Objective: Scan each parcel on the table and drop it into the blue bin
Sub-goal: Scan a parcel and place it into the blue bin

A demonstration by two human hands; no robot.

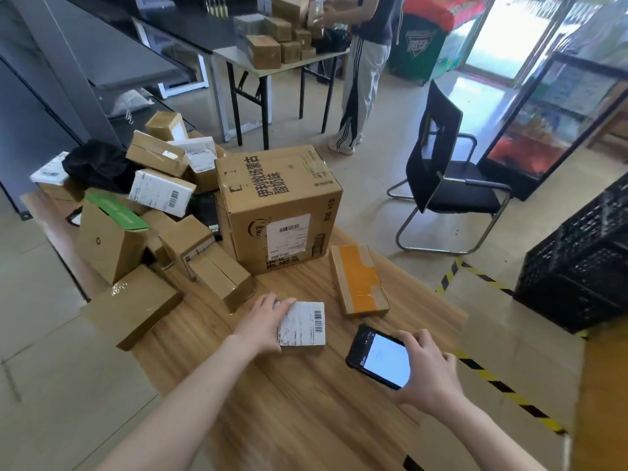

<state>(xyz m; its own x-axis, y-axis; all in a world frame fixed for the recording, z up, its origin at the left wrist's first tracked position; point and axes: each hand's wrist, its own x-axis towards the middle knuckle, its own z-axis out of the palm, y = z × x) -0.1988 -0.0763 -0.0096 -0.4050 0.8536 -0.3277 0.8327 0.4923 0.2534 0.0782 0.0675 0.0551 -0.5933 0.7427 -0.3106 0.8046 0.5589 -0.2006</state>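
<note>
Left hand first: it grips the small parcel by its left edge, fingers laid across the top corner, pinning it flat on the table with the label facing up. That looks like a hold meant to steady the barcode for a reading. The right hand is curled round the handheld scanner, fingers along the far edge and thumb at the near one. The lit white screen tilts up toward the wearer, and the device sits just to the right of the parcel, not yet over it. I judge the scan of this one is about to happen, not done. The parcel itself is small and flat, and a white shipping label covers nearly all of its top, with lines of print and a barcode at the right end. It lies in front of the big carton, on the wearer's side and a little apart from it. In front of that carton and to the right lies an orange-taped flat box. To the carton's left a heap of parcels sprawls, brown boxes and white-labelled ones tumbled together, so plenty is left to do. Well to the carton's right, off the table, stand stacked black crates. The blue bin is not in view.
</note>
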